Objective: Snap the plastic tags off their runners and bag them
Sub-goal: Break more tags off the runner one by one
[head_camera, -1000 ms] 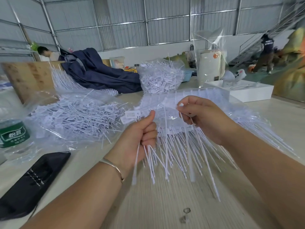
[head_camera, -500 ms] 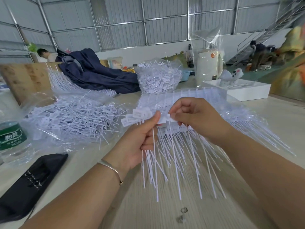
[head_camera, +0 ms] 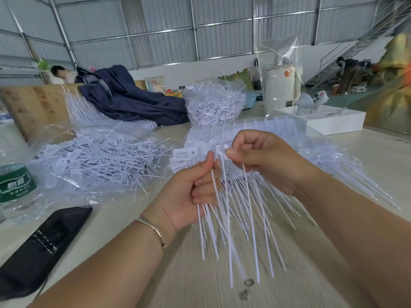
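Tags (head_camera: 224,221) hang as a bundle of white stems between both hands, above the table (head_camera: 200,285). To the left of the left hand (head_camera: 191,192), a clear bag (head_camera: 97,156) lies holding loose tags; that hand grips the bundle with curled fingers. Right hand (head_camera: 264,161) pinches one tag head just beside the left thumb.

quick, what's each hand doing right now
Left hand: grips a bunch of white tags.
Right hand: pinches one tag's head.

Warehouse workshop: corrugated metal walls (head_camera: 222,30), steel staircase (head_camera: 355,47), bagged tags (head_camera: 213,103) piled.
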A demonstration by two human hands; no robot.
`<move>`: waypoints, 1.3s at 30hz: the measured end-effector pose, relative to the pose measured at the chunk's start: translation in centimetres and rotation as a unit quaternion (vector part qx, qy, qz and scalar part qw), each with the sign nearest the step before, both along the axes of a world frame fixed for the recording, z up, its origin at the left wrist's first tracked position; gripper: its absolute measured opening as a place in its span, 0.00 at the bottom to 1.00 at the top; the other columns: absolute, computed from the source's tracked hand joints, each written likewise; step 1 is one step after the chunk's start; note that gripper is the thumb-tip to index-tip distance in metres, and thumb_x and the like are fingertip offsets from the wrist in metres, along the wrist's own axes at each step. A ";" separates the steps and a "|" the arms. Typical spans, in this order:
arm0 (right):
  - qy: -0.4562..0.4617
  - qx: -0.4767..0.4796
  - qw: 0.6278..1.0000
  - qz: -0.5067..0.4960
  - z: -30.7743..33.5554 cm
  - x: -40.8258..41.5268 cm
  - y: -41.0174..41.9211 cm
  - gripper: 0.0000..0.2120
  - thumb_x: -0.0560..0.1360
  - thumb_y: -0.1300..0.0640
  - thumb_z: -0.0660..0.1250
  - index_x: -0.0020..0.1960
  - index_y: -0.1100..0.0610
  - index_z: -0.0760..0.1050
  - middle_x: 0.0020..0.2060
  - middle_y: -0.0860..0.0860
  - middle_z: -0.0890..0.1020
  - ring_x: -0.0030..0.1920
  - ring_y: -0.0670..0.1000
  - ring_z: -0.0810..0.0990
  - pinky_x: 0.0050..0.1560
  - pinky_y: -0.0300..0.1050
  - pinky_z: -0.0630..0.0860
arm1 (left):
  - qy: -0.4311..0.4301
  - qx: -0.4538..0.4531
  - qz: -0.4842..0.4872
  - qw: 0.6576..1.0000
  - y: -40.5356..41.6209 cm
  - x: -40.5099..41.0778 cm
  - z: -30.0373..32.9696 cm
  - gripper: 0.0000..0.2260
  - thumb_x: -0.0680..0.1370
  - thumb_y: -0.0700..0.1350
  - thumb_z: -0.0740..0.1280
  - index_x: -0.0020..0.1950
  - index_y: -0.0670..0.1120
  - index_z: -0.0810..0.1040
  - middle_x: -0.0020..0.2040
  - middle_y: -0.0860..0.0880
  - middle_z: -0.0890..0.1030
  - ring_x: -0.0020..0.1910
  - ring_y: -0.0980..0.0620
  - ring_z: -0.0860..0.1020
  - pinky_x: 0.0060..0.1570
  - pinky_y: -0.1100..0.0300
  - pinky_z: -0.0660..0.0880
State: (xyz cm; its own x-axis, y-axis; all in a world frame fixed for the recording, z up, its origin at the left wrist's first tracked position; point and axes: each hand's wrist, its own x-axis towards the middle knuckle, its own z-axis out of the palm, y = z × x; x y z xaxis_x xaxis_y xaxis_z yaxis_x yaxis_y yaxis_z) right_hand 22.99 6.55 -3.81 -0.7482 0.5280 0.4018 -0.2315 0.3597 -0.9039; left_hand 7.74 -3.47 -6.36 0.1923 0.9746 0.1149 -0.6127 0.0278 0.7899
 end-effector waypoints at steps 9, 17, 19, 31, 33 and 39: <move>-0.045 0.008 0.999 -0.027 0.2 -0.4 -0.9 0.23 0.65 0.41 0.72 0.37 0.62 0.74 0.24 0.51 0.70 0.26 0.47 0.66 0.31 0.36 0.65 | 0.052 0.001 0.017 0.999 0.8 0.6 0.0 0.14 0.73 0.54 0.67 0.36 0.46 0.80 0.24 0.55 0.65 0.20 0.60 0.58 0.17 0.70 0.55; -0.055 0.051 0.993 -0.095 0.1 0.0 0.3 0.15 0.62 0.50 0.79 0.39 0.57 0.78 0.24 0.50 0.69 0.27 0.47 0.64 0.29 0.37 0.62 | 0.088 -0.067 0.195 0.975 0.7 -1.4 0.4 0.10 0.66 0.47 0.73 0.35 0.47 0.72 0.31 0.50 0.73 0.22 0.59 0.65 0.16 0.70 0.55; -0.066 0.073 0.991 -0.090 0.0 0.2 0.5 0.11 0.66 0.52 0.79 0.39 0.56 0.79 0.25 0.53 0.68 0.27 0.48 0.64 0.30 0.36 0.63 | 0.143 -0.070 0.184 0.970 0.8 -1.2 0.2 0.09 0.67 0.47 0.73 0.39 0.47 0.74 0.30 0.52 0.73 0.21 0.60 0.63 0.16 0.69 0.54; -0.225 0.105 0.968 -0.038 0.7 1.4 0.4 0.11 0.67 0.68 0.73 0.29 0.63 0.74 0.23 0.51 0.66 0.24 0.44 0.64 0.27 0.32 0.64 | 0.459 -0.083 0.254 0.848 0.8 0.1 0.1 0.15 0.69 0.36 0.72 0.29 0.49 0.69 0.22 0.54 0.62 0.20 0.55 0.59 0.21 0.68 0.56; -0.243 0.113 0.963 -0.040 0.9 1.5 0.3 0.14 0.67 0.66 0.72 0.26 0.60 0.72 0.23 0.54 0.64 0.25 0.46 0.61 0.29 0.35 0.61 | 0.544 -0.061 0.354 0.758 0.8 0.0 -0.1 0.17 0.68 0.37 0.72 0.25 0.49 0.68 0.20 0.55 0.65 0.19 0.56 0.63 0.21 0.68 0.58; -0.076 0.056 0.992 -0.083 1.4 1.6 0.8 0.09 0.69 0.59 0.75 0.34 0.59 0.76 0.23 0.47 0.68 0.25 0.44 0.65 0.29 0.31 0.65 | 0.338 -0.083 0.335 0.875 0.6 -1.2 0.3 0.11 0.69 0.35 0.76 0.36 0.48 0.77 0.24 0.55 0.73 0.21 0.58 0.65 0.22 0.67 0.61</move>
State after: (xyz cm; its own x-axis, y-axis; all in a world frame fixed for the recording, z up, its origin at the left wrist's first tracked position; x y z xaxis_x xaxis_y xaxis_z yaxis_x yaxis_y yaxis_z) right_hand 24.56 7.33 -2.43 -0.7114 0.6072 0.3538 -0.0249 0.4814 -0.8762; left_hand 6.55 -2.90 -6.04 -0.4604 0.8868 0.0415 0.0709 -0.0099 0.9974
